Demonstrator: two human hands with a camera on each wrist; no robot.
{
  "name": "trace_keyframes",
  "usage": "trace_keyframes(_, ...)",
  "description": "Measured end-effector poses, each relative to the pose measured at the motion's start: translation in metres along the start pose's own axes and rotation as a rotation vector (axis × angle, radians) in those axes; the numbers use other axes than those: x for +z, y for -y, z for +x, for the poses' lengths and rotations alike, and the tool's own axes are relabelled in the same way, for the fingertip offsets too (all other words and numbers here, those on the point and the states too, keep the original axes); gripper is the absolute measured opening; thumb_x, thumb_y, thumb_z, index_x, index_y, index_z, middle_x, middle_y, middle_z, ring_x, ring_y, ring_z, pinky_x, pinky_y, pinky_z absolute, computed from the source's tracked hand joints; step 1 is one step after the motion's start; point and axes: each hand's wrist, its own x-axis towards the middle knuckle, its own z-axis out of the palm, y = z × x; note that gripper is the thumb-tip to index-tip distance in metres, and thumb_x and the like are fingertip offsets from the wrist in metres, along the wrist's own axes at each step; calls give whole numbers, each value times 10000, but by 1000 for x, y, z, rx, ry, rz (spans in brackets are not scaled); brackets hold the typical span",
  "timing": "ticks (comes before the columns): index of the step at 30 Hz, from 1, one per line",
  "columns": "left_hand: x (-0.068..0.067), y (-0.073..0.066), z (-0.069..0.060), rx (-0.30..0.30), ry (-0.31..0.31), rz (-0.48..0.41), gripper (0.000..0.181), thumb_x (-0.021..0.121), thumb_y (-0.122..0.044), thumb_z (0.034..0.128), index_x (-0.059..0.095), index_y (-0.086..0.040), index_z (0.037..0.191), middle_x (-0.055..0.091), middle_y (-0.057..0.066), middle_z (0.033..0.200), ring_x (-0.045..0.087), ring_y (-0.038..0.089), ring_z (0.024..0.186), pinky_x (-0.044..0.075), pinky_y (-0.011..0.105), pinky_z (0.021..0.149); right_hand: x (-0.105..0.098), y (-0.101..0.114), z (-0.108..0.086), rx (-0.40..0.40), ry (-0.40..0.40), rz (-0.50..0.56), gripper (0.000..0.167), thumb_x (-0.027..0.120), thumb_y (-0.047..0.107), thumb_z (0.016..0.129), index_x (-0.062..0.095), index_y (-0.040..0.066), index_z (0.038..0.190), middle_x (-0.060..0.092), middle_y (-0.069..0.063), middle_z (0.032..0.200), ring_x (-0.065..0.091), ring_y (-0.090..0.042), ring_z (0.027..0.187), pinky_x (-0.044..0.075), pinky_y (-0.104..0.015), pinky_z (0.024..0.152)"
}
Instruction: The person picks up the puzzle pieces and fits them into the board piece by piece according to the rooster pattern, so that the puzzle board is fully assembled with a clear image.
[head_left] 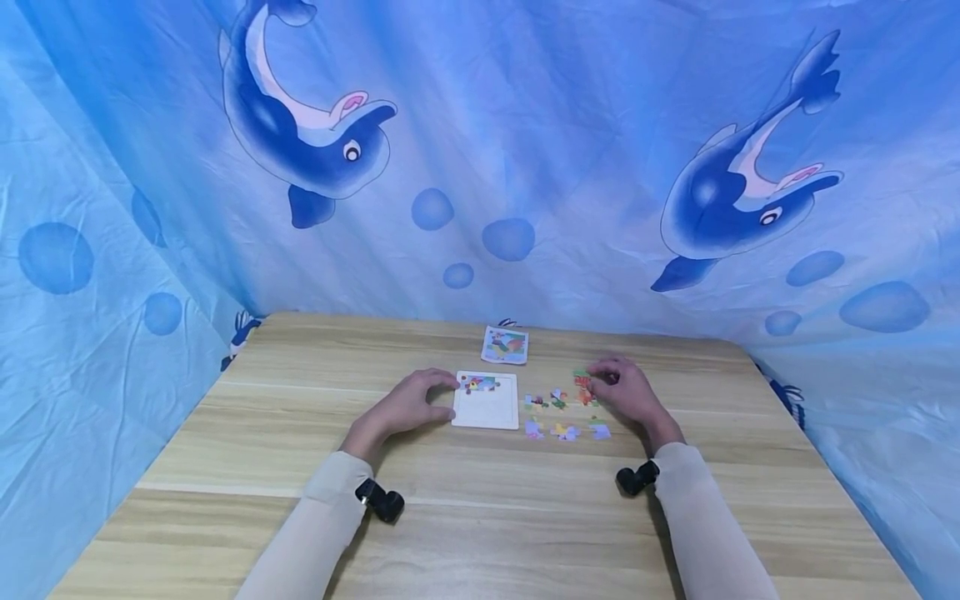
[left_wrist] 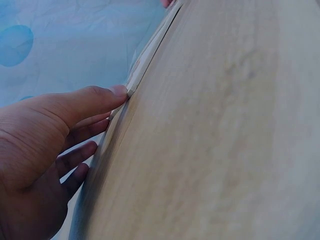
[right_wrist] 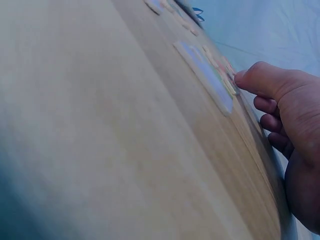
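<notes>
A white puzzle tray lies on the table, with a few joined colourful pieces in its upper left. At its left edge rests the left hand, thumb and fingers spread apart; the left wrist view shows the thumb touching the tray's rim. To the right, the right hand pinches a red and green piece between thumb and index finger, beside another orange-red piece. In the right wrist view the thumb is against the pieces, other fingers curled; the exact contact is partly hidden.
Several loose pieces lie between the tray and the right hand. A small picture card sits behind the tray. The wooden table reaches back to a blue curtain printed with dolphins, which also hangs at both sides.
</notes>
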Motion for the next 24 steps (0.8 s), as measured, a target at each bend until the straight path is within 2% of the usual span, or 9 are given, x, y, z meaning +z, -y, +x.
trace_keyframes(5, 0, 0, 0, 5, -1, 2, 500, 801, -252, 889, 662, -102, 1345, 609, 104, 1451, 506, 343, 1421, 369, 542, 1235, 1, 3, -1, 7, -17, 8, 329, 729, 186, 942, 721, 70, 1249, 589, -152, 1372, 585, -361, 1234, 503, -541, 1075)
trace_keyframes(10, 1, 0, 0, -4, -6, -2, 492, 804, -254, 888, 666, -112, 1338, 611, 95, 1450, 503, 339, 1424, 367, 541, 1236, 3, 9, 0, -1, -26, -11, 331, 743, 233, 944, 728, 87, 1241, 610, -139, 1332, 606, -326, 1151, 535, -483, 987)
trace_keyframes(14, 1, 1, -1, -12, -11, -5, 487, 807, -247, 884, 670, -115, 1332, 613, 90, 1447, 501, 335, 1426, 367, 534, 1238, 7, 17, 2, 7, -20, 14, 350, 736, 267, 956, 719, 89, 1257, 608, -136, 1335, 628, -308, 1128, 565, -443, 942)
trace_keyframes(21, 1, 1, -1, -10, -6, -15, 490, 809, -233, 875, 670, -106, 1328, 612, 96, 1450, 497, 333, 1431, 357, 521, 1248, 19, 38, 4, 16, -27, 87, 339, 744, 244, 951, 727, 72, 1243, 590, -154, 1339, 633, -348, 1154, 573, -487, 963)
trace_keyframes(24, 1, 0, 0, -7, -3, -14, 490, 804, -234, 882, 666, -103, 1334, 606, 99, 1456, 494, 335, 1434, 360, 525, 1246, 26, 47, 5, -6, -25, 96, 329, 760, 239, 938, 738, 74, 1222, 604, -156, 1345, 626, -357, 1180, 558, -514, 990)
